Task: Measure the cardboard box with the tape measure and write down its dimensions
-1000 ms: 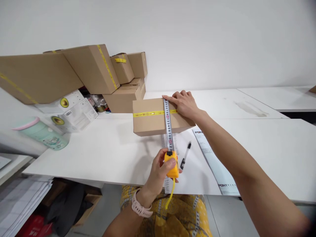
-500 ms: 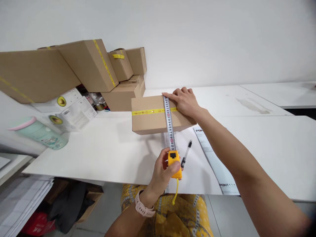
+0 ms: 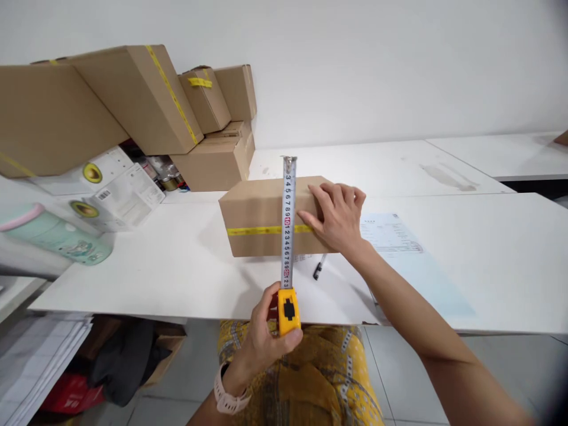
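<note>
My left hand (image 3: 266, 337) grips a yellow tape measure (image 3: 288, 319) near the table's front edge, thumb along its side. Its metal blade (image 3: 287, 236) is pulled out and points away from me, crossing in front of a brown cardboard box (image 3: 257, 207). The blade's hooked end sticks out past the box's far edge. Yellow tape runs along the box's near face. My right hand (image 3: 339, 216) holds the box's right end, fingers on its top and thumb on the near side. A pen (image 3: 318, 269) lies beside the box, partly hidden by it.
Stacked cardboard boxes (image 3: 133, 100) and white avocado-printed boxes (image 3: 128, 195) stand at the back left. A mint tumbler (image 3: 66, 236) with a pink rim is at the left. A printed sheet (image 3: 408, 260) lies on the white table (image 3: 177, 278) under my right forearm.
My right hand has moved from the tape's end to the box's right end. The box has tilted, showing more of its taped side. The blade's hook has come away from the box's edge.
</note>
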`<state>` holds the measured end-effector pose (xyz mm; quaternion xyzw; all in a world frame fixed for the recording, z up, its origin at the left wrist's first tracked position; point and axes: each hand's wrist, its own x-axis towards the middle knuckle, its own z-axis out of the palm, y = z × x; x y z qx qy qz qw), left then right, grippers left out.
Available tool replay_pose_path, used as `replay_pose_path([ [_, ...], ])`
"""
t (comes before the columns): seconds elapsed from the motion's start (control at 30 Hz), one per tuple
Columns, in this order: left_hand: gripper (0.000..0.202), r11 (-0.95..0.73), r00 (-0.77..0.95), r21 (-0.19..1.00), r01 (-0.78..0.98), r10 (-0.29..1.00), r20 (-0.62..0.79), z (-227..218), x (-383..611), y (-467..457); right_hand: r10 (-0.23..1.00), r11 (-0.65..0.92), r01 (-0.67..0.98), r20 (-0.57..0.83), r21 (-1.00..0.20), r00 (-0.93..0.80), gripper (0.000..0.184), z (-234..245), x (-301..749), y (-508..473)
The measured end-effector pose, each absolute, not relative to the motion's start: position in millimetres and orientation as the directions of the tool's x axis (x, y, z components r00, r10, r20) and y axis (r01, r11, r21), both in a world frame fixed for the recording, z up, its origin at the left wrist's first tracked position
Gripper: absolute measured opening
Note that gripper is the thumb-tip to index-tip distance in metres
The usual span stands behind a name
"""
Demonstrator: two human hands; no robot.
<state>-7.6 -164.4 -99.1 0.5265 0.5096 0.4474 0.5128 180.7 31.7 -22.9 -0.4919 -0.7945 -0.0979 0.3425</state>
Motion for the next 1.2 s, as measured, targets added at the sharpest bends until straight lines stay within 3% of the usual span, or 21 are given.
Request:
replay_pose_path([
  [0.1, 0.074, 0.097, 0.13, 0.987, 0.126, 0.985, -0.113, -102, -9, -175, 0.742, 0.517, 0.814, 0.614, -0.266, -0.27, 0.05, -41, 184, 11],
  [0.2, 0.078, 0.134, 0.168, 0.968, 0.211, 0.971, -0.171, -101, -11, -183, 0.786, 0.479, 0.709, 0.612, -0.518, -0.084, 0.051, -44, 190, -7],
  [0.3, 0.083, 0.112, 0.221, 0.942, 0.318, 0.957, -0.189, -102, -13, -189, 0.835, 0.45, 0.468, 0.545, -0.761, 0.083, 0.058, -32, 200, -22],
  [0.43, 0.078, 0.019, 0.318, 0.905, 0.425, 0.933, -0.169, -106, -14, -194, 0.873, 0.43, 0.229, 0.467, -0.873, 0.142, 0.049, -14, 213, -39],
  [0.53, 0.083, 0.057, 0.32, 0.912, 0.406, 0.926, -0.201, -109, -11, -196, 0.89, 0.423, 0.106, 0.435, -0.9, 0.136, 0.036, -16, 216, -57],
  [0.63, 0.104, 0.101, 0.253, 0.953, 0.286, 0.951, -0.177, -109, -7, -197, 0.897, 0.441, 0.063, 0.437, -0.895, -0.065, 0.023, -34, 207, -85],
  [0.73, 0.118, 0.049, 0.167, 0.984, 0.172, 0.983, -0.078, -106, -4, -198, 0.778, 0.604, 0.165, 0.531, -0.78, -0.335, 0.019, -59, 191, -109],
  [0.83, 0.115, -0.068, 0.056, 0.984, 0.162, 0.997, 0.06, -101, -9, -199, 0.662, 0.75, 0.304, 0.666, -0.588, -0.344, 0.024, -81, 184, -114],
  [0.9, 0.11, -0.189, -0.035, 0.954, 0.233, 0.979, 0.203, -92, -18, -194, 0.694, 0.709, 0.433, 0.658, -0.557, -0.29, 0.025, -95, 188, -104],
  [0.97, 0.103, -0.345, -0.1, 0.868, 0.358, 0.91, 0.403, -78, -30, -180, 0.765, 0.621, 0.567, 0.575, -0.541, -0.289, 0.026, -109, 197, -89],
  [1.07, 0.089, -0.536, -0.093, 0.646, 0.544, 0.726, 0.681, -52, -46, -139, 0.833, 0.533, 0.727, 0.419, -0.433, -0.361, 0.034, -128, 208, -71],
  [1.2, 0.063, -0.544, -0.026, 0.446, 0.711, 0.613, 0.79, -35, -51, -77, 0.855, 0.503, 0.8, 0.321, -0.326, -0.407, 0.043, -142, 210, -68],
])
